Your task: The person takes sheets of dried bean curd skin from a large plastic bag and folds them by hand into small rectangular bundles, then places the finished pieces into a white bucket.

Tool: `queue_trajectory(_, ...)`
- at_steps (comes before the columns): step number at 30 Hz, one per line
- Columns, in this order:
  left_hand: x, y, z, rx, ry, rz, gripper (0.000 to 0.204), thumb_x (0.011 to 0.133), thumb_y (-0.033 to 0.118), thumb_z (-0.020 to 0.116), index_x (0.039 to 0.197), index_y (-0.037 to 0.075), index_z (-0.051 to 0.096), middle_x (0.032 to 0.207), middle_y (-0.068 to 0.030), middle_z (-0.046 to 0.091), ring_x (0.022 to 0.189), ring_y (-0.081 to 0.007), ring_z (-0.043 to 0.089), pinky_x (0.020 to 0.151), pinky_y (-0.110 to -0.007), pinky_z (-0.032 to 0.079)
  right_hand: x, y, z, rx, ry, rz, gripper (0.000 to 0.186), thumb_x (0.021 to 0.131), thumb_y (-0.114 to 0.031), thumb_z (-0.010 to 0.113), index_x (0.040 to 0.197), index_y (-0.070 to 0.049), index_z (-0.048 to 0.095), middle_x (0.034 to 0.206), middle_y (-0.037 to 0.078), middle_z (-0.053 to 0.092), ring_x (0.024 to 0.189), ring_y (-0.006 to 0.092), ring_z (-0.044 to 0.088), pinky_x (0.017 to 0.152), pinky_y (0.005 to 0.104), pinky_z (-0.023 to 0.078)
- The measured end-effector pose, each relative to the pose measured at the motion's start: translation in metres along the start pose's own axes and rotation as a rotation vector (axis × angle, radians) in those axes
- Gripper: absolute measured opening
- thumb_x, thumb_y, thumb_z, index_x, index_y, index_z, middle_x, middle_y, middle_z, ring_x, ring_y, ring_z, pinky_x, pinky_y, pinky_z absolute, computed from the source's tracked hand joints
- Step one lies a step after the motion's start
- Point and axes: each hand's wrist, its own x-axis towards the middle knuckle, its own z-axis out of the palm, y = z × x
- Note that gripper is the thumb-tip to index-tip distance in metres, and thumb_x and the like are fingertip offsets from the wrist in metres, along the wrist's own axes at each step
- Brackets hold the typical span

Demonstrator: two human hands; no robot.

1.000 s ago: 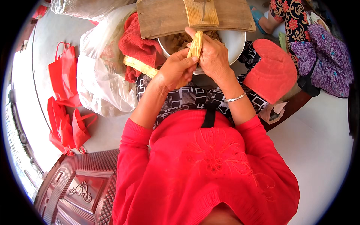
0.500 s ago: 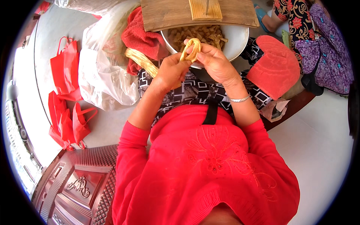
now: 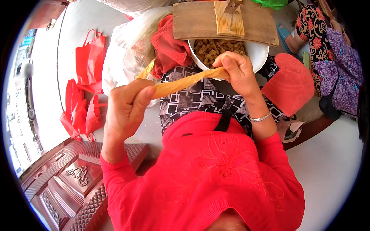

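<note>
Nearer the body than the left hand, and off to its left: a dark red, glossy moulded door panel (image 3: 77, 184). Beyond the left hand, a bulging translucent white plastic bag (image 3: 127, 50). Below and between both hands, black-and-white geometric-patterned cloth (image 3: 198, 96) over the lap, probably worn as cover. Past the right hand, a wide brown wooden board (image 3: 196, 19), laid across the far side of a round white basin (image 3: 260, 54), seemingly using it as support. On the board, a pale wooden block (image 3: 223, 23) with an upright metal piece. Right of the right hand, a padded red curved cushion (image 3: 293, 86); between the hands and farther out, a crumpled red towel (image 3: 169, 42).

Left hand (image 3: 127, 106): curled tight, thumb pressed down. Right hand (image 3: 239, 71): clenched, near the basin's rim. Grasped by both, one at each end, and spanning the gap: a long, wrinkled yellow strip (image 3: 185, 83), apparently stretched flat by opposing grips. Just beyond the right hand, inside the basin: small brown chunks (image 3: 217, 48), likely gathered there to stay contained.
</note>
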Motion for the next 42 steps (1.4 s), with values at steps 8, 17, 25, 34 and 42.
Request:
queue_trajectory(8,0.012,0.085,-0.037,0.252,0.237,0.505,0.013,0.084,0.006,0.06,0.082,-0.007,0.064,0.073,-0.0104,0.064,0.057,-0.013,0.056,0.052,-0.025,0.04,0.02,-0.059,0.04,-0.146,-0.486,-0.024,0.025,0.09,-0.02,0.06,0.077,0.001,0.064,0.06,0.007,0.056,0.056,0.0111,0.051,0.055,0.0288,0.043)
queue_trajectory(17,0.08,0.003,0.061,-0.737,-0.26,-0.026,0.039,0.1,0.032,0.047,0.117,-0.001,0.06,0.065,0.003,0.047,0.053,-0.0042,0.04,0.046,-0.019,0.033,0.014,-0.059,0.008,0.328,-0.079,-0.284,0.028,0.094,-0.008,0.052,0.119,-0.001,0.064,0.073,0.002,0.062,0.058,0.0024,0.049,0.052,0.0223,0.042)
queue_trajectory(25,0.115,-0.04,0.177,-1.229,-0.447,-0.256,0.029,0.095,0.015,0.057,0.121,0.004,0.052,0.066,0.0034,0.046,0.053,-0.0031,0.038,0.045,-0.018,0.03,0.029,0.017,-0.017,-0.661,0.477,-0.29,0.028,0.088,-0.013,0.062,0.115,-0.011,0.066,0.086,0.005,0.072,0.07,0.0217,0.069,0.065,0.0294,0.054)
queue_trajectory(34,0.1,-0.075,0.179,0.25,0.029,0.442,0.017,0.084,0.01,0.062,0.1,0.005,0.061,0.074,-0.0089,0.061,0.068,-0.0274,0.06,0.062,-0.038,0.049,-0.006,0.063,-0.027,-0.549,0.122,0.229,0.026,0.095,-0.024,0.057,0.11,-0.005,0.066,0.092,0.006,0.071,0.083,0.0188,0.067,0.076,0.0278,0.052)
queue_trajectory(42,0.096,-0.069,0.188,-0.023,0.064,0.58,0.051,0.078,0.012,0.07,0.126,0.003,0.055,0.113,-0.016,0.062,0.09,-0.0343,0.062,0.077,-0.041,0.051,-0.01,0.074,-0.04,0.714,0.019,0.354,0.027,0.092,-0.009,0.057,0.117,0.001,0.061,0.111,0.006,0.064,0.101,0.0158,0.061,0.09,0.0293,0.048)
